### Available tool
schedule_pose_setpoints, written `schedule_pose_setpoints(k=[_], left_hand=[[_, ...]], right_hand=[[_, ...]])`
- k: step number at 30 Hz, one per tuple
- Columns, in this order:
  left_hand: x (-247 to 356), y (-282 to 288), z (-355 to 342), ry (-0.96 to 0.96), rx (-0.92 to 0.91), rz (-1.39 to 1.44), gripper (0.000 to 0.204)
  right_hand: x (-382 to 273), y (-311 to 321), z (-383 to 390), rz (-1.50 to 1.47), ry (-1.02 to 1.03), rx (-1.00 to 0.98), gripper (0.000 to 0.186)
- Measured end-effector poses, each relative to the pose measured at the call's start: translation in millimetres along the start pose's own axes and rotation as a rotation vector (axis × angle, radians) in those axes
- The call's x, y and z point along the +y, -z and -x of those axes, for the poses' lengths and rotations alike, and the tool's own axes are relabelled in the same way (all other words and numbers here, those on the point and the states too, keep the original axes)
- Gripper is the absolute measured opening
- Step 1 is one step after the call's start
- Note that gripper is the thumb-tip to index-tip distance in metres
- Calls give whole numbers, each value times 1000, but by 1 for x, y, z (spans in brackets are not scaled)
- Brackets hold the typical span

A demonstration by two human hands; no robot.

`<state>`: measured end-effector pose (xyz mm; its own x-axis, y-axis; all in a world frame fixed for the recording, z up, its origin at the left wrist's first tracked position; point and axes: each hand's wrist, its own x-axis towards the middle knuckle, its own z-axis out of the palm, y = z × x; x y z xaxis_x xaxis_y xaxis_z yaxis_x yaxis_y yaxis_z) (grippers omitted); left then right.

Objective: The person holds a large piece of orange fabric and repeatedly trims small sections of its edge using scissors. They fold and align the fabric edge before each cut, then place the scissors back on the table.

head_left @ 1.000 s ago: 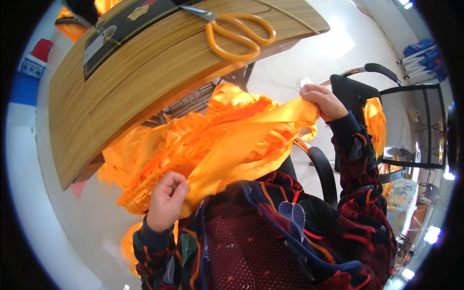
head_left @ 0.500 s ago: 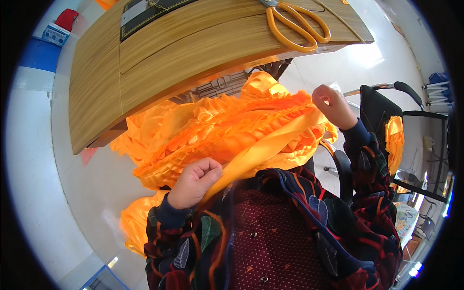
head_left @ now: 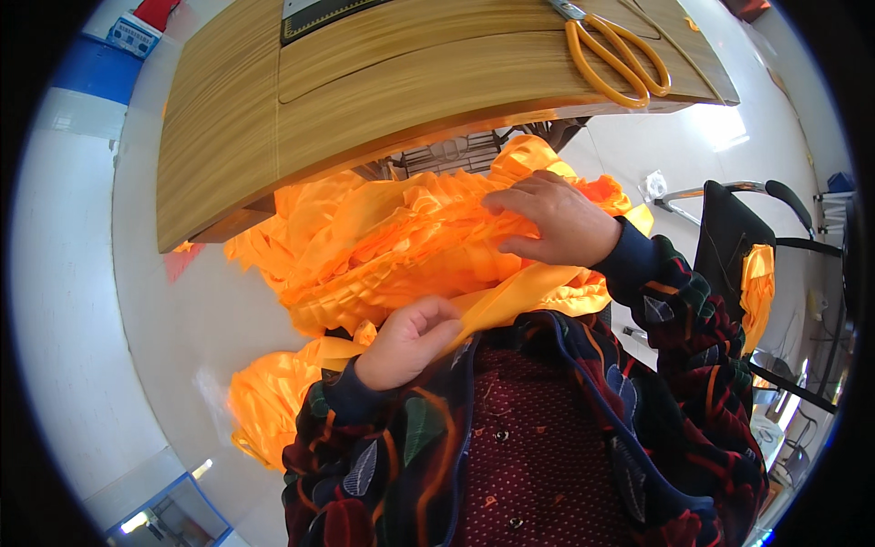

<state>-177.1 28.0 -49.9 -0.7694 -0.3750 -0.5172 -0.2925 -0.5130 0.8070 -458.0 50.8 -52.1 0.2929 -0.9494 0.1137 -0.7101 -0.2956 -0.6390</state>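
A large heap of shiny orange satin cloth [head_left: 383, 264], gathered into ruffles, lies across my lap below the table edge. A smooth flat band [head_left: 515, 296] of the same satin runs along its near side. At the band's left end, my left hand [head_left: 408, 345] is closed, pinching the satin between thumb and fingers. My right hand [head_left: 561, 221] reaches over the right part of the heap, thumb and fingers apart, above or touching the ruffles; nothing shows in its grip. More orange satin [head_left: 273, 406] hangs at the lower left, beside my left sleeve.
Ahead stands a wooden table [head_left: 219, 128] with orange-handled scissors [head_left: 620, 64] near its right front edge and a dark plate with a marked scale [head_left: 328, 20] at the back. A black chair [head_left: 729, 223] with a folded orange cloth [head_left: 757, 292] is at the right.
My right hand has come off the band's right end, moved left over the ruffles and opened. My left hand keeps its pinch. The view has shifted, so everything sits further right.
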Motion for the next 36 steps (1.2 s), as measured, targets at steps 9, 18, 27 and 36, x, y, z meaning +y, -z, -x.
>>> schedule_pose_setpoints(k=[9, 18, 27, 36], left_hand=[[-3, 3, 4, -35, -41, 1, 15], [11, 7, 12, -87, -10, 45, 18], [28, 0, 9, -394, 240, -105, 16], [34, 27, 17, -162, 87, -258, 20]], right_hand=[[14, -11, -14, -463, -224, -158, 22], [-7, -9, -16, -325, -49, 166, 19], [-67, -9, -23, -513, 133, -65, 24], [-68, -3, -28, -488, -60, -122, 10]])
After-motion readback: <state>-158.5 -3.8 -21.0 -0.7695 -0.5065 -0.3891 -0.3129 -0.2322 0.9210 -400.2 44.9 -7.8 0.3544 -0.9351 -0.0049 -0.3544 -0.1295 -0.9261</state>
